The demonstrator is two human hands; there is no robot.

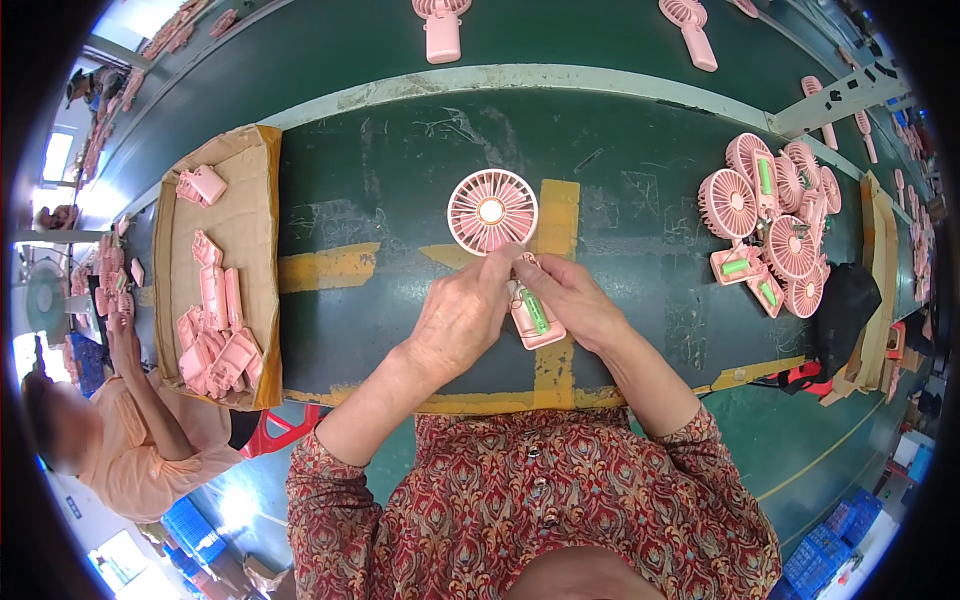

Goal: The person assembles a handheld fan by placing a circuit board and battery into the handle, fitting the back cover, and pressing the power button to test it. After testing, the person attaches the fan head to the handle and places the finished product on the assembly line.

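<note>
A pink handheld fan [492, 211] lies on the green table in front of me, its round grille pointing away. Its handle is uncovered and shows a green battery [535, 312] inside. My left hand [462, 308] is closed, fingertips pinching at the fan's neck just under the grille. From the other side my right hand [572, 300] grips the top of the handle, thumb and fingers closed on it. The fingertips meet there and hide the neck, so any small part between them cannot be made out.
At left stands a cardboard tray [268, 260] with pink plastic handle covers [215, 350]. A pile of pink fans [790, 245], some with batteries showing, sits at right beside a black bag [850, 310]. More fans [442, 30] lie beyond a pale rail [480, 80]. Another person [140, 430] works at left.
</note>
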